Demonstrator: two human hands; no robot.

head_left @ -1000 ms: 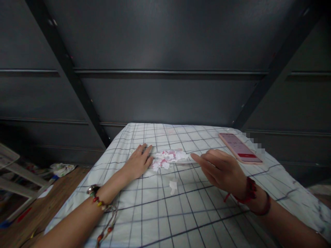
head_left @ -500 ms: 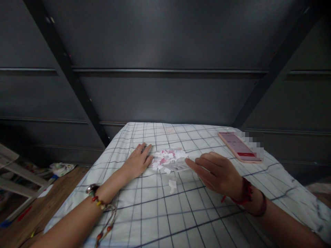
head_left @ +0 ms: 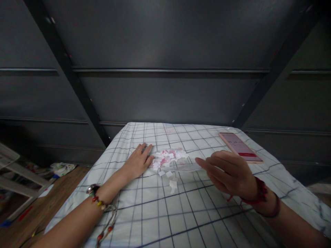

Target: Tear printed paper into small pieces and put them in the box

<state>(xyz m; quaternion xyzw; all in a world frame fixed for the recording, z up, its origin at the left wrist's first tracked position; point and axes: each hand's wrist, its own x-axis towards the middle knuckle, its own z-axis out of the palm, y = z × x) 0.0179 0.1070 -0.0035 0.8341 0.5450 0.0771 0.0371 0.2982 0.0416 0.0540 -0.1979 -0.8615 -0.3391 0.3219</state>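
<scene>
Beside paper scraps [head_left: 168, 156] (some pink), the left hand [head_left: 139, 160] lies spread; the right hand [head_left: 230, 170] pinches clear plastic [head_left: 189, 167].

Dim, soft light; corners seemingly blurred.

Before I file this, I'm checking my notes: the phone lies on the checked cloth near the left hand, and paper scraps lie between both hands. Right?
Wrong hand: the head view shows the phone on the checked cloth near the right hand, not the left hand; paper scraps do lie between both hands.
</scene>
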